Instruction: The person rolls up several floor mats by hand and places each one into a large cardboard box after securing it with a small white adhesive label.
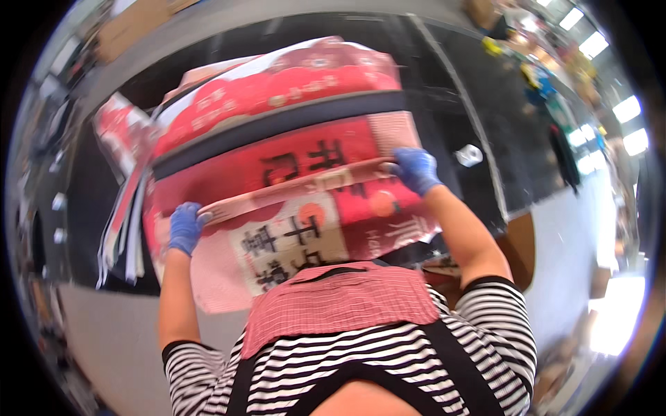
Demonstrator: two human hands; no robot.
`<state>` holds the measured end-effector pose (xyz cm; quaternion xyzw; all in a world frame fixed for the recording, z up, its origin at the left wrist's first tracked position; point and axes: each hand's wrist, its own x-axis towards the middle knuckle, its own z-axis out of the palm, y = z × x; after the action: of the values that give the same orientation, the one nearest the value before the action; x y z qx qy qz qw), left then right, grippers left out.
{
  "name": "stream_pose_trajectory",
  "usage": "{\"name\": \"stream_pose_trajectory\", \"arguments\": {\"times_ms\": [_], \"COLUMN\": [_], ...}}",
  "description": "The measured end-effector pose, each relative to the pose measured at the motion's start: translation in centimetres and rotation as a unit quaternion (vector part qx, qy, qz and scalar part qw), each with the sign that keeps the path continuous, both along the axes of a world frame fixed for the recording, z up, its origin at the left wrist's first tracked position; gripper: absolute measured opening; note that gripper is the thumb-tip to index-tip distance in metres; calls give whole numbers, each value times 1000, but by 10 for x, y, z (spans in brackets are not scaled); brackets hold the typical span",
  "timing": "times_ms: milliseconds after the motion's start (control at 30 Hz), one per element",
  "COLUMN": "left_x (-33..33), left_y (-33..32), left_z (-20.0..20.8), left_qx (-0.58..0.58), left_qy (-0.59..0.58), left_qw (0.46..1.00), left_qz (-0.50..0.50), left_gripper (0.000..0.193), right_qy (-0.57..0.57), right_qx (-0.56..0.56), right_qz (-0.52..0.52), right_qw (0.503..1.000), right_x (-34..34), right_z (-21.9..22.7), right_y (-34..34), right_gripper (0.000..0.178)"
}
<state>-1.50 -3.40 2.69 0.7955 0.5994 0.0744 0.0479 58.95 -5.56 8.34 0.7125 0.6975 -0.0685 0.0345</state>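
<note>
A large red and pink printed mat lies before me on a dark table, its near end hanging over the front edge toward my apron. Across it runs a raised pink fold, stretched between my two gloved hands. At the fold's left end my left hand, in a blue glove, is closed on the mat. My right hand, also gloved in blue, is closed on the right end, farther from me. Beyond the fold a long dark grey strip lies across the red material.
More red and white printed material is piled behind the strip. At the left, several loose layers hang near the edge of the black table. A small crumpled white piece lies right of my right hand. A brown box stands far left.
</note>
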Motion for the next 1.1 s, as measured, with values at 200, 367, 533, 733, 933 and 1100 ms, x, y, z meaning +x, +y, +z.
{"name": "stream_pose_trajectory", "arguments": {"times_ms": [200, 367, 533, 733, 933, 1100], "left_x": [-26, -18, 2, -15, -45, 22], "left_y": [6, 22, 3, -26, 56, 123], "left_z": [15, 26, 2, -33, -26, 10], "left_qx": [-102, 84, 39, 177, 77, 205], "left_qy": [-41, 22, 71, -29, -26, 63], "left_qw": [992, 990, 996, 984, 996, 975], "left_qz": [63, 115, 32, -15, -41, 60], "left_gripper": [35, 35, 17, 60, 33, 29], "right_qy": [77, -8, 5, 102, 87, 47], "right_qx": [-41, 130, 200, 199, 172, 278], "right_qz": [-17, 55, 96, 88, 51, -16], "right_qw": [996, 990, 975, 971, 980, 959], "right_x": [31, 8, 17, -22, -4, -11], "right_z": [-40, -27, -55, -49, -43, -48], "right_y": [21, 38, 7, -30, 52, 123], "right_gripper": [43, 44, 32, 70, 33, 30]}}
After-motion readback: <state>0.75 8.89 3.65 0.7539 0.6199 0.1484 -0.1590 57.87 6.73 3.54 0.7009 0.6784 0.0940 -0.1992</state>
